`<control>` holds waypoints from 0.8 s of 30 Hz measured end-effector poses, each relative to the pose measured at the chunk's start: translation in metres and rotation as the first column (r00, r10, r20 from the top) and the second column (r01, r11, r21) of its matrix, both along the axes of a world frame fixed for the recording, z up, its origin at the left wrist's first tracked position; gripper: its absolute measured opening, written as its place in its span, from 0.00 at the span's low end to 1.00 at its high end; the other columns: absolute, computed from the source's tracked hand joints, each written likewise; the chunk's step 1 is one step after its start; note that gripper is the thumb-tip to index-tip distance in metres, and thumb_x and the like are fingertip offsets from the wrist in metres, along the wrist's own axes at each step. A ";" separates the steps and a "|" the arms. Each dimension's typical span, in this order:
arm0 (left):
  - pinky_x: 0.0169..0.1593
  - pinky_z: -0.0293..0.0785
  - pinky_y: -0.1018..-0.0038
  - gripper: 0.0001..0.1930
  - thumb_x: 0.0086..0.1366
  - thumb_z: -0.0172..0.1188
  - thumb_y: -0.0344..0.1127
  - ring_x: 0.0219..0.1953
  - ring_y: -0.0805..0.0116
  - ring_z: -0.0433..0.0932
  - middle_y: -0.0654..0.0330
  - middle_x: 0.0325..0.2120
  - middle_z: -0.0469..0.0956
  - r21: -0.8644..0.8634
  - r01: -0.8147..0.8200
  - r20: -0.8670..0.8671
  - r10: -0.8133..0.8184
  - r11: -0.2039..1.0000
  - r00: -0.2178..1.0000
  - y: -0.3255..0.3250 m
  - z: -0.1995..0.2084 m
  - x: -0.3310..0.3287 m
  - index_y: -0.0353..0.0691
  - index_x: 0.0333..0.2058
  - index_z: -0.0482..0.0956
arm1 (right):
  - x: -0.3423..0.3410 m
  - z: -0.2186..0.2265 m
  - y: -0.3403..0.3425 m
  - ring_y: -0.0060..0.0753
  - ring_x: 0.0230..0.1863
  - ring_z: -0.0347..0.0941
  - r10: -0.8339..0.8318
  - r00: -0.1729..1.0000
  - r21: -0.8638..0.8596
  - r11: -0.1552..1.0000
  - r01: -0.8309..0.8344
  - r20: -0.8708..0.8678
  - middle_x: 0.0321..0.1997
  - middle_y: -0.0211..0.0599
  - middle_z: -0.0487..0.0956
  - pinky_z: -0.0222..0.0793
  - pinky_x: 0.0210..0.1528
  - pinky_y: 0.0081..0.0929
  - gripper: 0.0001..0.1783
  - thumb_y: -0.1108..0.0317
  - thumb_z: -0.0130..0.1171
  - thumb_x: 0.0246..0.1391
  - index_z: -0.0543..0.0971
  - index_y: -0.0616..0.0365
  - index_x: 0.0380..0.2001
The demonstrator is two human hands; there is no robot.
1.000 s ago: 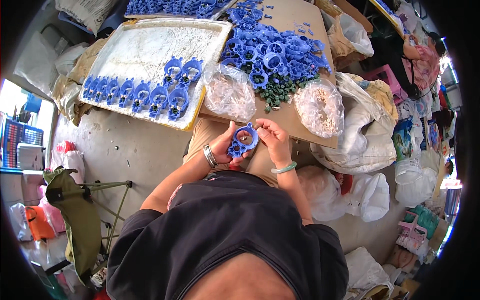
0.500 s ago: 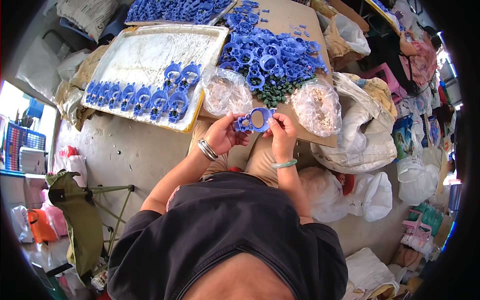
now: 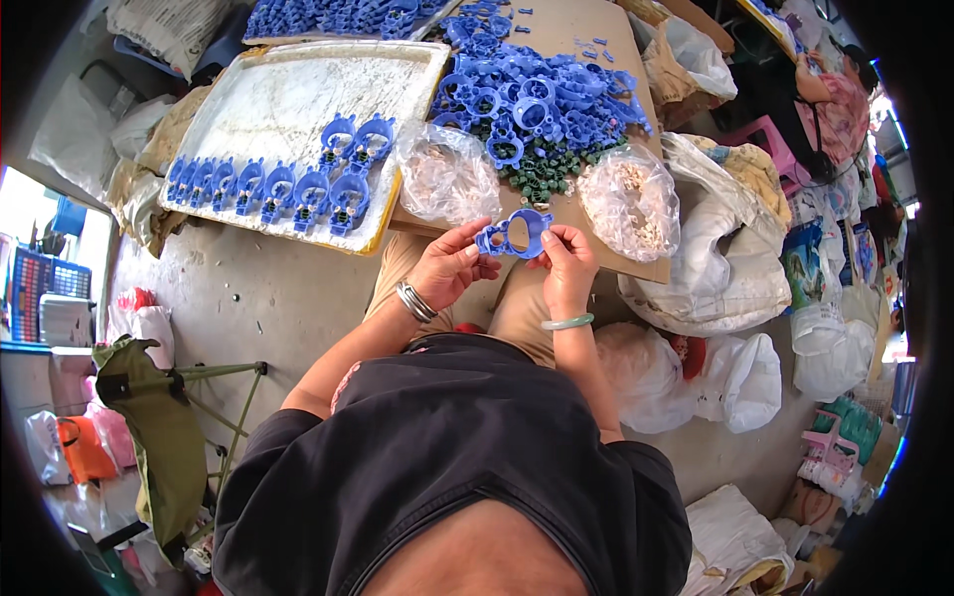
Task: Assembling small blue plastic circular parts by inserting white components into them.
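A blue plastic ring-shaped part (image 3: 526, 232) is held between my two hands, just off the table's front edge. Fingers of my left hand (image 3: 449, 266) pinch its narrow end, while my right hand (image 3: 569, 264) grips the rim of its round opening. Beyond it lies a heap of similar blue parts (image 3: 556, 94), with small dark green pieces (image 3: 542, 177) along its near side. Clear bags of small pale pieces flank the spot: one bag (image 3: 447, 174) on the left, another bag (image 3: 628, 204) on the right.
To the left, a white foam board (image 3: 298, 94) bears a row of blue parts (image 3: 278, 194) fitted with small figures. A second loaded tray (image 3: 338, 22) stands behind. White sacks (image 3: 715, 248) crowd the table's right side. A green folding stool (image 3: 149, 437) is at lower left.
The blue part has turned in my fingers, so its ring now faces a different way and shows its side wall. Both hands have shifted slightly.
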State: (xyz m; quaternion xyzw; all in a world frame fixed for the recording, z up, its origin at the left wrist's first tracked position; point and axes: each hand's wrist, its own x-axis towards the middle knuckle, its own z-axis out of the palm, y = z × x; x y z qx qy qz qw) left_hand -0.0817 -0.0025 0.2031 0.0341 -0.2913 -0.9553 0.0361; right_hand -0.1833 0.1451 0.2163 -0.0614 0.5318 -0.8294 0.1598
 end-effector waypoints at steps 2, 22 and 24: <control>0.41 0.71 0.66 0.20 0.58 0.51 0.29 0.36 0.62 0.75 0.59 0.40 0.72 0.028 0.009 0.000 -0.009 1.000 1.000 -0.002 -0.004 0.000 0.40 0.51 0.64 | 0.002 0.000 0.000 0.18 0.17 0.64 -0.030 0.998 0.039 0.999 0.032 -0.053 0.21 0.30 0.71 0.65 0.17 0.19 0.05 0.74 0.55 0.46 0.72 0.62 0.28; 0.40 0.70 0.71 0.29 0.52 0.56 0.22 0.34 0.68 0.73 0.56 0.43 0.71 -0.029 -0.018 -0.027 0.017 0.999 0.999 -0.002 -0.017 0.006 0.41 0.54 0.61 | 0.022 -0.019 -0.009 0.22 0.14 0.67 0.124 0.943 -0.055 0.992 -0.112 0.309 0.17 0.31 0.70 0.68 0.14 0.23 0.03 0.75 0.55 0.46 0.71 0.60 0.23; 0.39 0.70 0.75 0.29 0.52 0.57 0.23 0.39 0.69 0.73 0.61 0.45 0.70 -0.059 -0.031 -0.013 0.030 0.998 0.999 -0.005 -0.016 0.005 0.43 0.54 0.61 | 0.024 -0.017 -0.009 0.22 0.14 0.67 0.194 0.915 -0.033 0.980 -0.195 0.353 0.17 0.32 0.71 0.68 0.13 0.24 0.04 0.75 0.55 0.46 0.70 0.59 0.22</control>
